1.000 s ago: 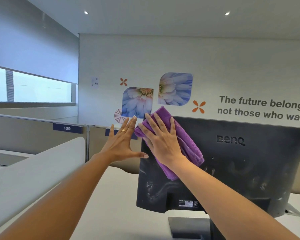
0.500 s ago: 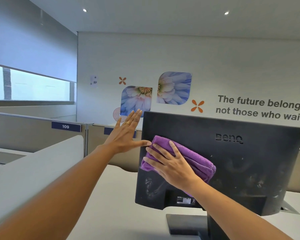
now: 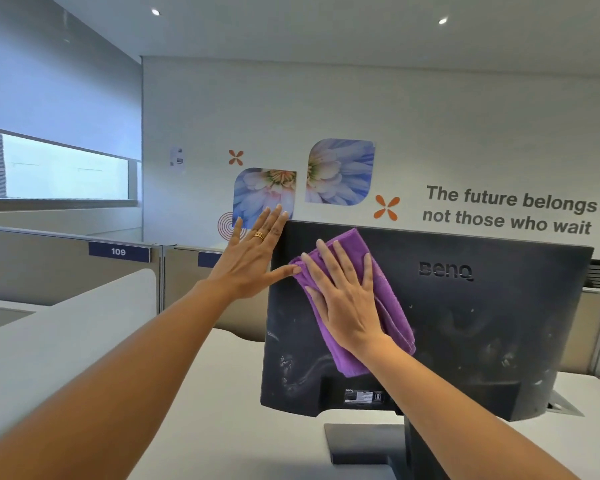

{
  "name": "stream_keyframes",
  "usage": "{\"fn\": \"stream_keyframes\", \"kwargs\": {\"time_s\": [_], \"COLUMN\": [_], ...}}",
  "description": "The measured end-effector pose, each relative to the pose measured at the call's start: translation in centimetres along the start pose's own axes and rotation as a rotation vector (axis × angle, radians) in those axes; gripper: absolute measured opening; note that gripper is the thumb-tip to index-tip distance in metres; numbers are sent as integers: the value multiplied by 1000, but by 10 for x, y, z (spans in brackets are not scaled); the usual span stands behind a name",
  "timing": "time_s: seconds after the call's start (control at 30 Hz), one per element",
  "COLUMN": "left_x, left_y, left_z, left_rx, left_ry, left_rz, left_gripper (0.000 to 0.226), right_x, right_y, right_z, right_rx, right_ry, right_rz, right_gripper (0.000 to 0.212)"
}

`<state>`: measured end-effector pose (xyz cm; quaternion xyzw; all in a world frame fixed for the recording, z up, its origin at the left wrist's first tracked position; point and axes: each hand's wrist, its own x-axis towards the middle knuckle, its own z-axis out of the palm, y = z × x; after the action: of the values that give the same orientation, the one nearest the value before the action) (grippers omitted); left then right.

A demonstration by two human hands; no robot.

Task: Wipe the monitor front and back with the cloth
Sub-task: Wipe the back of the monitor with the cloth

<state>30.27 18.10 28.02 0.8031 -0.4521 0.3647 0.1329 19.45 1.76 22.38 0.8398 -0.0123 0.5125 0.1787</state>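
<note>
The black monitor (image 3: pixel 482 327) stands on the desk with its dusty back panel toward me. A folded purple cloth (image 3: pixel 392 306) lies flat on the upper left of that panel. My right hand (image 3: pixel 343 299) presses on the cloth with straight, spread fingers. My left hand (image 3: pixel 253 258), wearing a ring, is flat and straight-fingered at the monitor's upper left edge, its thumb touching the back panel beside the cloth. The screen side is hidden from me.
The monitor's stand (image 3: pixel 371 448) rests on a white desk (image 3: pixel 229 410). A low white divider (image 3: pixel 49 341) runs along the left. Grey partitions with a "109" label (image 3: pixel 118 251) stand behind, then a wall with flower pictures and lettering.
My right hand slid the cloth down from the top left corner, then back up and to the right on the panel. My left hand stayed at the monitor's left edge.
</note>
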Motion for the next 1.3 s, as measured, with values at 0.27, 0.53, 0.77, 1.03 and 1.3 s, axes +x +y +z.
{"fn": "stream_keyframes", "kwargs": {"time_s": [0.27, 0.53, 0.77, 1.03, 1.3], "left_x": [-1, 8, 18, 15, 19], "left_y": [7, 41, 76, 87, 100], "left_z": [4, 8, 7, 11, 24], "left_rx": [66, 160, 187, 162, 161], "left_ry": [51, 104, 34, 65, 84], "left_rz": [-43, -54, -172, -229, -259], "left_gripper": [100, 90, 82, 84, 93], "right_x": [-44, -72, -54, -67, -94], "right_y": [43, 93, 76, 50, 122], "right_z": [-6, -24, -25, -17, -27], "right_rx": [-122, -15, 177, 30, -151], "right_ry": [-103, -83, -72, -102, -202], "right_rz": [-117, 431, 740, 388, -96], "right_gripper": [48, 53, 56, 52, 54]}}
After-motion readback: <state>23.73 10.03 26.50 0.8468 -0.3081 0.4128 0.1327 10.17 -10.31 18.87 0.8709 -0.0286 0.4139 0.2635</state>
